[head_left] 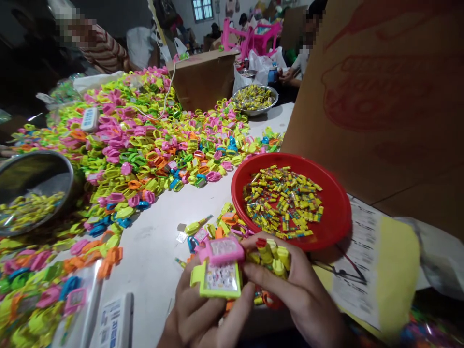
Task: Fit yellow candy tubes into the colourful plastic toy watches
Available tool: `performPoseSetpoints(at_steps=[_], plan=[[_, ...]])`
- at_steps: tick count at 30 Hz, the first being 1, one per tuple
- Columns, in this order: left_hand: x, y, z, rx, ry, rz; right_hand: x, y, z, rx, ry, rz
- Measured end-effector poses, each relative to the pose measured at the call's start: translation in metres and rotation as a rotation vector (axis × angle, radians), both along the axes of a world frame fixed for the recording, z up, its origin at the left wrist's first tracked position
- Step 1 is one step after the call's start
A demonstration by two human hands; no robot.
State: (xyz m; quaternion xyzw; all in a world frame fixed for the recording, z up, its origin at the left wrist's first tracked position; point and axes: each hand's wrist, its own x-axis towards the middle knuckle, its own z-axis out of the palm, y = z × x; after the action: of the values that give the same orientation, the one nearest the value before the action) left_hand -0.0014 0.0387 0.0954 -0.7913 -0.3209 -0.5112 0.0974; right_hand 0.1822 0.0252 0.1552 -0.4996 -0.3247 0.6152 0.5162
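My left hand (203, 309) is closed around a yellow-green toy watch (222, 280) with a clear, patterned square face. Against its upper edge lies a pink toy watch (225, 250), also with a clear face. My right hand (293, 290) is curled around several small yellow candy tubes (275, 258), one of them with a red end. Its fingertips meet the right side of the watches. Just behind my hands stands a red basin (335, 208) with many small yellow wrapped tubes in it. A few loose toy watches (229, 217) lie between basin and hands.
A large heap of coloured toy watches (145, 130) covers the table's left and back. Metal bowls (68, 179) stand left and at the back (255, 112). A tall cardboard box (384, 96) rises at right. Other people sit farther off.
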Motion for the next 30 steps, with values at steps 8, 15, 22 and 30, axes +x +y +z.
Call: performPoseSetpoints(at_steps=[8,15,22,30], plan=[[-0.003,0.029,-0.019,-0.150,0.084,-0.056,-0.007,0.025,-0.043,0.222,-0.387,-0.056],[-0.001,0.021,-0.029,-0.431,0.020,0.082,0.013,0.025,-0.071,0.021,-0.378,-0.128],[0.002,0.014,-0.003,-0.674,-0.504,0.006,0.012,0.018,-0.052,-0.120,-0.083,0.060],[0.020,0.003,0.049,-1.143,-1.447,-0.566,0.001,0.001,-0.027,-0.153,0.104,0.144]])
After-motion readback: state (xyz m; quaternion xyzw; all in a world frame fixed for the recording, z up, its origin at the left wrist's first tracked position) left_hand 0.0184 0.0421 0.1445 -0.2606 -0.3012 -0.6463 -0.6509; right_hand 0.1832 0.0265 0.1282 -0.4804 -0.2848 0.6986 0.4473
